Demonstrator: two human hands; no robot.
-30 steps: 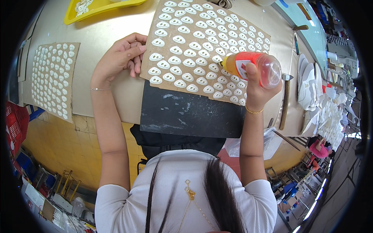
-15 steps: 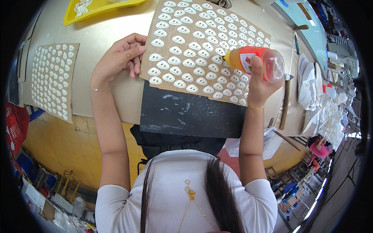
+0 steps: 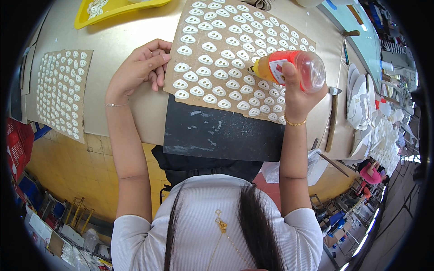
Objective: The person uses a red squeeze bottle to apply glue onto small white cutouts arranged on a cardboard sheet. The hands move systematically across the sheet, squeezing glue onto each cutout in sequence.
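Observation:
My right hand [image 3: 300, 92] is wrapped round a clear squeeze bottle [image 3: 291, 70] with a red label and yellowish liquid inside. The bottle lies tilted, its yellow cap and dark nozzle pointing left, close above the white pieces. Rows of small white rounded-triangle pieces [image 3: 205, 71], each with two holes, cover a brown cardboard sheet [image 3: 174, 74]. At the sheet's left edge my left hand [image 3: 144, 67] is closed, thumb and index finger against the edge and the other fingers curled. Beneath the sheet's near side shows a black board [image 3: 217, 133].
A second cardboard sheet [image 3: 81, 108] with similar pieces lies at left. The yellow tray [image 3: 81, 20] at the far left holds more. On the right are a hammer [image 3: 333, 117], white shoe-shaped parts [image 3: 358, 106] and a wooden-handled tool [image 3: 351, 33]. A person in pink [image 3: 371, 174] appears farther right.
My right hand and the bottle have moved slightly left, so the nozzle is over a piece farther left. The cardboard sheet has shifted very slightly right; my left hand stays at its edge.

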